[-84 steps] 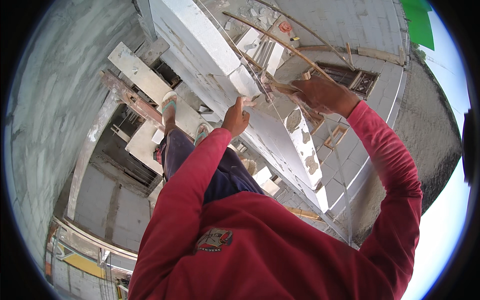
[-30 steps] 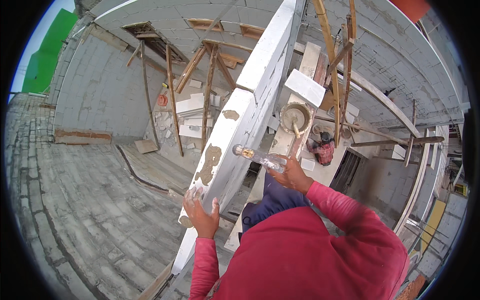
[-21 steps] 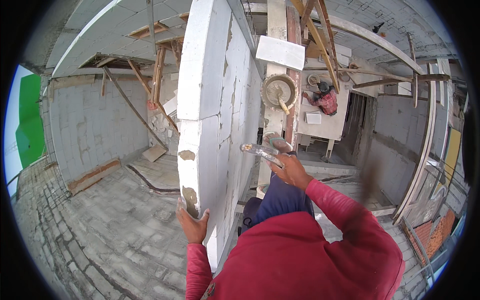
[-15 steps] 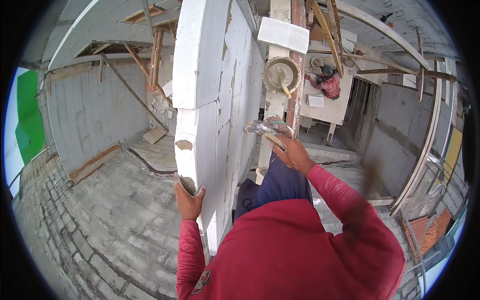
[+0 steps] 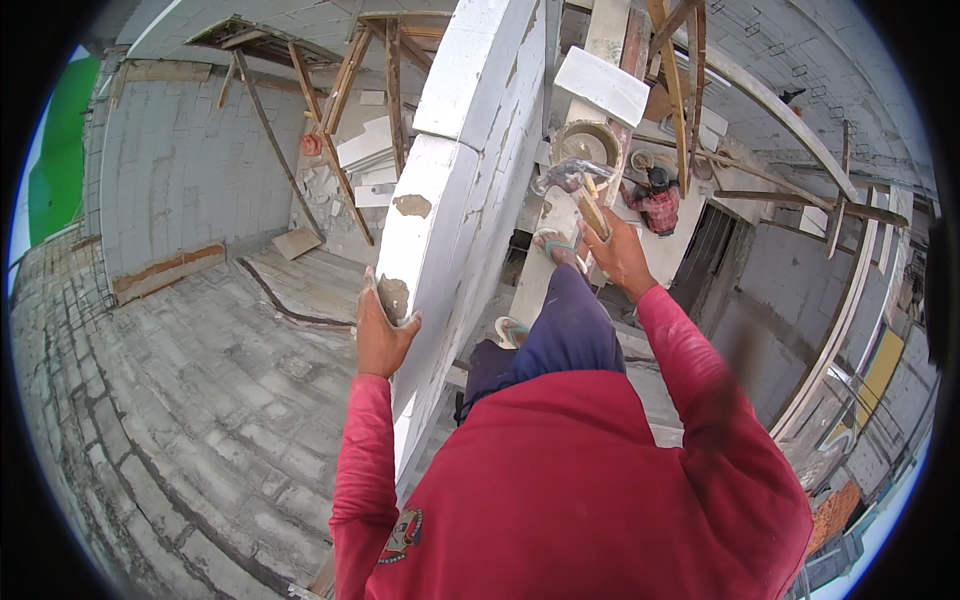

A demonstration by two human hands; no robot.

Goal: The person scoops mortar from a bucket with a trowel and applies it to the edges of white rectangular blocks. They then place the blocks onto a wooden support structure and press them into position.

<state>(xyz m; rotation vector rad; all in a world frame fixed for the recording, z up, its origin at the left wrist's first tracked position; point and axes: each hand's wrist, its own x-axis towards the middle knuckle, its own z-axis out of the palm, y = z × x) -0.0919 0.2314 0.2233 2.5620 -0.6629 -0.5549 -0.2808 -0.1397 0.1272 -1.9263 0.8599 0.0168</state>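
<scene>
My right hand (image 5: 622,258) is closed round the wooden handle of a claw hammer (image 5: 568,177), whose metal head points away from me, to the right of a white block wall (image 5: 432,180). A gap separates the hammer head from the wall. My left hand (image 5: 386,335) rests on the wall's top edge, fingers and thumb apart on either side of a grey mortar patch (image 5: 393,297). Another mortar patch (image 5: 411,206) lies farther along the top. Beyond the hammer, a round mortar tub (image 5: 556,143) is partly hidden by its head.
A loose white block (image 5: 602,86) lies past the tub on the scaffold planks (image 5: 531,292). My sandalled feet stand on these narrow planks. Lower down at right, a co-worker (image 5: 658,206) bends over a pale surface. Left of the wall drops a block-patterned floor (image 5: 230,400); timber props (image 5: 345,85) lean beyond.
My right hand has moved the hammer farther away and slightly right, nearer the tub. My left hand stays by the same mortar patch. The view has shifted, so the wall slants more.
</scene>
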